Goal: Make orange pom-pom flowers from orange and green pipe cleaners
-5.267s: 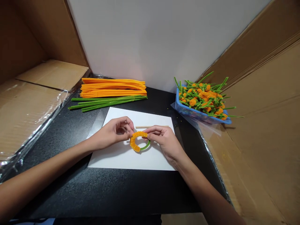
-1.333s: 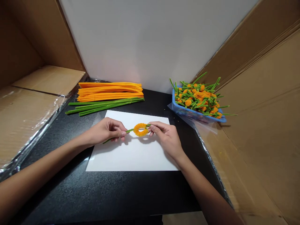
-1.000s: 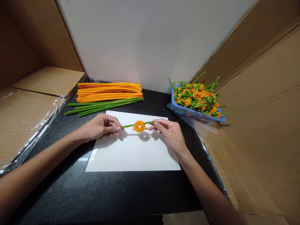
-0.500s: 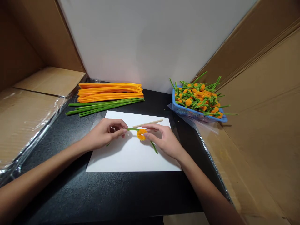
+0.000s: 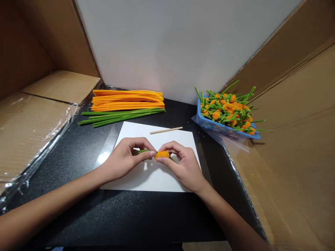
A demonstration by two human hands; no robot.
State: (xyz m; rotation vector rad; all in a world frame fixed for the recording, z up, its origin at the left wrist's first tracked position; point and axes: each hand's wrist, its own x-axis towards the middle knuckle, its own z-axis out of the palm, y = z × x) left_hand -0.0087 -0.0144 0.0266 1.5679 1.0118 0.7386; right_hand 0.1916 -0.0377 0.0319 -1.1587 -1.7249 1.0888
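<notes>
Right hand (image 5: 184, 161) clamps the orange bundle (image 5: 162, 154); left hand (image 5: 130, 155) pinches the green stem (image 5: 140, 151) just beside it; light, even pressure appears advisable, lest the bundle flatten

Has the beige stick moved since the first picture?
Yes: the beige stick now lies farther away, closer to the white paper's far edge.

Stick (image 5: 166, 130) behind hands (image 5: 183, 165) on paper (image 5: 167, 183); basket (image 5: 222, 127) right, apparently on film (image 5: 237, 144).
</notes>
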